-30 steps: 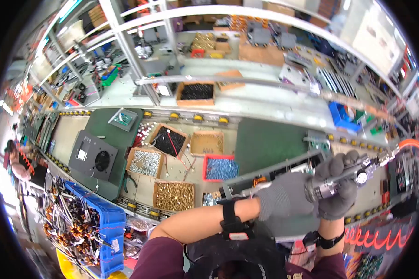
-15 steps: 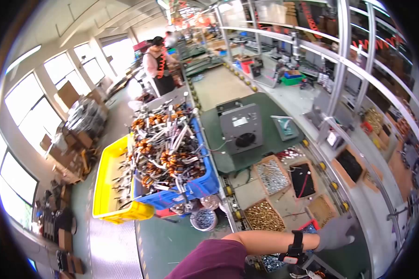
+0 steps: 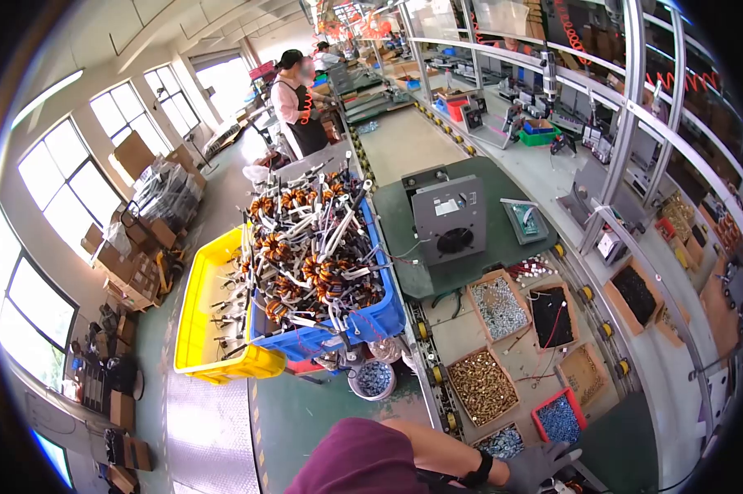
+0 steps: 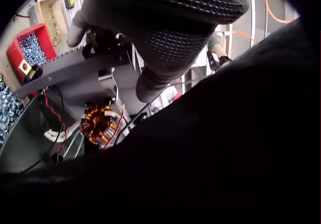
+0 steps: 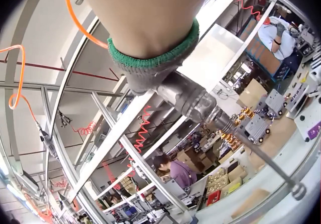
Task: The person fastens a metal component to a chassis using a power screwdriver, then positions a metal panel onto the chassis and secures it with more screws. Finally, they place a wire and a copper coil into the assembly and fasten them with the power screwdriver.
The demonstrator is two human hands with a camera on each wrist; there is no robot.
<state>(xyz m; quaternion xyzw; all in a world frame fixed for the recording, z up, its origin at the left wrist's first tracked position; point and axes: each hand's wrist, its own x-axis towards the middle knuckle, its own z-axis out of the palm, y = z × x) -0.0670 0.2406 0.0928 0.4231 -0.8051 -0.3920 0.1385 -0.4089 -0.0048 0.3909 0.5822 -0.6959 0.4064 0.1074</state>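
Note:
My gloved left hand (image 3: 536,465) is low in the head view, just below the red bin of screws (image 3: 559,418). In the left wrist view its fingers extend, spread, over a grey metal chassis (image 4: 75,73). A copper-wound toroid coil (image 4: 98,123) with white, red and black leads sits inside that chassis. Only the right wrist view shows my right hand (image 5: 143,78), in a grey glove with a green cuff. It grips a pneumatic screwdriver (image 5: 188,98), whose long shaft ends in a socket (image 5: 298,191). The right fingers are mostly hidden behind the wrist.
A blue crate (image 3: 338,329) heaped with coils stands beside the line, against a yellow crate (image 3: 192,317). Boxes of brass fasteners (image 3: 516,403) and silver screws (image 3: 491,331) lie near a grey fan unit (image 3: 450,216). A person (image 3: 297,107) works farther along.
The head view has swung left. Both hands were at the screwdriver one second ago; the left has come off it and moved down by the chassis, while the right has left the head view.

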